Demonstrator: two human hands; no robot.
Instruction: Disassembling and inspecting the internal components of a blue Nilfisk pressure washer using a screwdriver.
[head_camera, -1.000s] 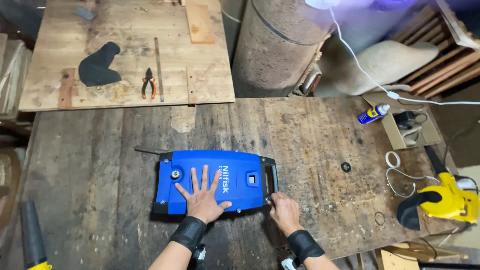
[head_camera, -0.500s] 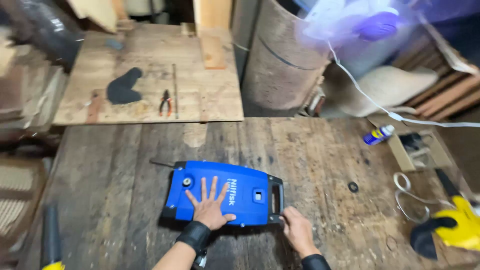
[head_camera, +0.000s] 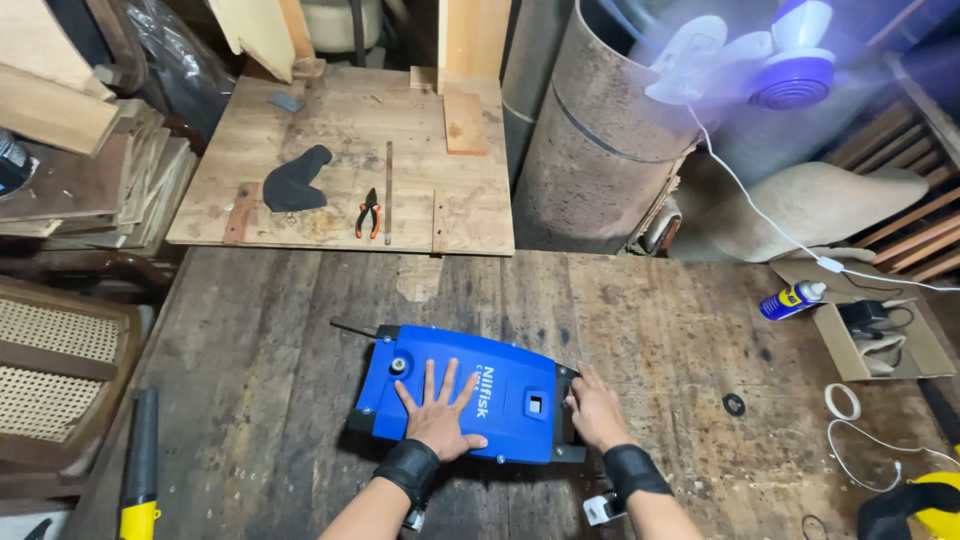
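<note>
Compared with a second ago, the blue housing (head_camera: 465, 405) lies skewed. Left hand (head_camera: 437, 415) presses flat and splayed on top; right hand (head_camera: 597, 410) cups its black end, so steady, even pressure suits.

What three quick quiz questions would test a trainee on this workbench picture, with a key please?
1. True or false: the left hand lies flat, fingers spread, on the blue machine housing.
2. Which tool lies on the pale plywood board: pliers, hammer or saw?
3. What does the right hand touch?

Key: 1 true. 2 the orange-handled pliers. 3 the housing's black end.
</note>
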